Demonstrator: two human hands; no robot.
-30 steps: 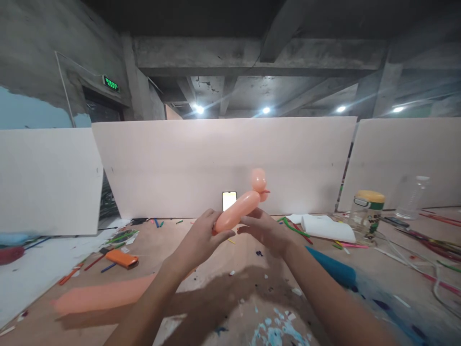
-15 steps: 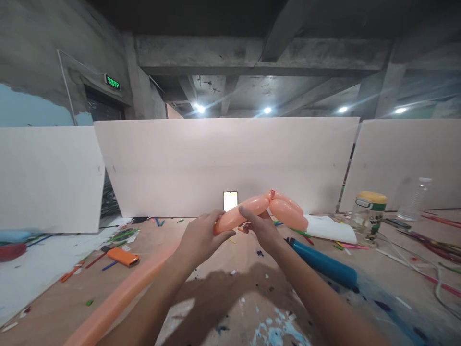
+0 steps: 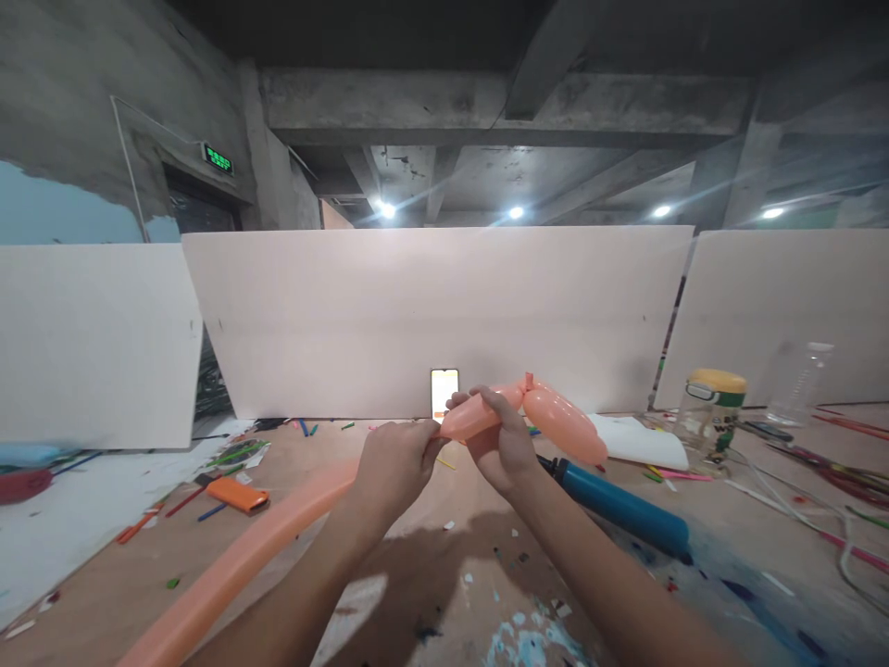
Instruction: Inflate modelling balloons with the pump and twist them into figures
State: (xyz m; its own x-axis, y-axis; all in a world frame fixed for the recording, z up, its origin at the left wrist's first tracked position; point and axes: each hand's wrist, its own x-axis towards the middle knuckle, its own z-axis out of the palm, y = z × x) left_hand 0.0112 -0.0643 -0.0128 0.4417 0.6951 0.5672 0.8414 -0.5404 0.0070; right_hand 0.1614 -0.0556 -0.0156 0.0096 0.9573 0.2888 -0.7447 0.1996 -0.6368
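A long salmon-pink balloon (image 3: 243, 556) runs from the lower left up to my left hand (image 3: 399, 468), whose fingers pinch it at a narrow spot. My right hand (image 3: 504, 440) wraps round the balloon section just right of that pinch, with fingers over the top and the palm below. Beyond my right hand, another plump section slants down to the right from a small knotted joint. A lit phone (image 3: 444, 391) stands upright behind the hands against the white board.
A blue hand pump (image 3: 621, 505) lies right of my right forearm. Behind it are a white roll (image 3: 639, 443), a yellow-lidded jar (image 3: 714, 412) and a clear bottle (image 3: 802, 384). An orange object (image 3: 238, 494) and balloon scraps lie left. White boards (image 3: 437, 306) stand behind.
My left hand has closed into a pinch, narrowing the balloon there. My right hand has wrapped round the section beside it. The far section has tilted lower to the right.
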